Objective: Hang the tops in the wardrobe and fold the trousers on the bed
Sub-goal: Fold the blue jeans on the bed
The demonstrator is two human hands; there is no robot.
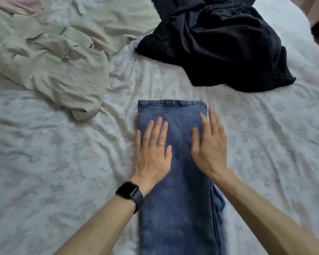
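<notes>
Blue denim trousers (179, 181) lie flat on the bed (44, 162), folded lengthwise into a long narrow strip that runs from the near edge of the view away from the person. The stitched end lies farthest from the person, square and level. A further layer of denim shows along the strip's right side near the bottom of the view.

Left hand (152, 153): open, palm down, fingers spread, lying flat on the left half of the strip. It grips nothing. A ring (161, 144) sits on one finger; a dark watch (130, 195) is on the wrist.

Right hand (209, 146): open, palm down, fingers extended, over the right edge of the strip. It is blurred; firm contact cannot be confirmed. It grips nothing.

A crumpled beige garment (50, 61) lies on the bed to the upper left, well apart from the trousers. A heap of black clothing (225, 46) lies to the upper right, near the strip's far end but not touching it. The bed carries a pale floral sheet, creased.
</notes>
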